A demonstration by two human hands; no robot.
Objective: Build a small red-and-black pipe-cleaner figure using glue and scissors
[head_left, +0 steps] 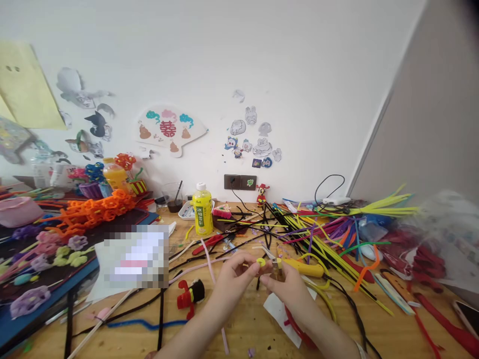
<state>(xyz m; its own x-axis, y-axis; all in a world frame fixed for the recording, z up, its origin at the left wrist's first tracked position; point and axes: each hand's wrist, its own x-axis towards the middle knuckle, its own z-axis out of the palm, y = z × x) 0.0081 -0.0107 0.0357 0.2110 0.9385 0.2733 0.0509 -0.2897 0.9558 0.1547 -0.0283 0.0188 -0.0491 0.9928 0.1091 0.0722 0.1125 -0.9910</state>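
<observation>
- My left hand (234, 284): fingertips pressed together, pinching a small yellow pipe-cleaner loop (261, 262).
- My right hand (286, 294): curled closed around the metal head of a yellow-handled tool (305, 269); too small to tell which tool.
- The loop sits between my hands, just beside that metal head.
- Under my right hand: a white paper scrap (279, 314).
- Left of my hands: a red-and-black pipe-cleaner figure (190, 294).
- Ahead: a heap of coloured pipe cleaners (318, 239) on the wooden table (239, 329), and a yellow drink bottle (202, 212).
</observation>
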